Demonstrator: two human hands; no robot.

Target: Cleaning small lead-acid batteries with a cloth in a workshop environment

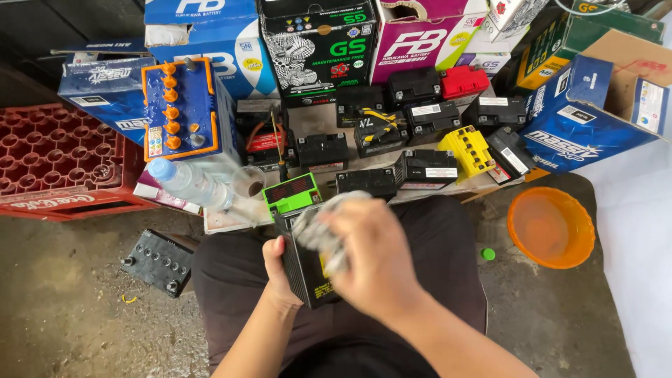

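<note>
over lap: left hand [278,269] grips small black battery [306,273] upright; right hand [374,255] clutches grey rag [318,227] against its top.

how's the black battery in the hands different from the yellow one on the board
The black battery is held upright on the lap by the left hand, the right hand pressing a grey cloth on it. The yellow battery lies untouched among others. Both are small boxy cases.
</note>
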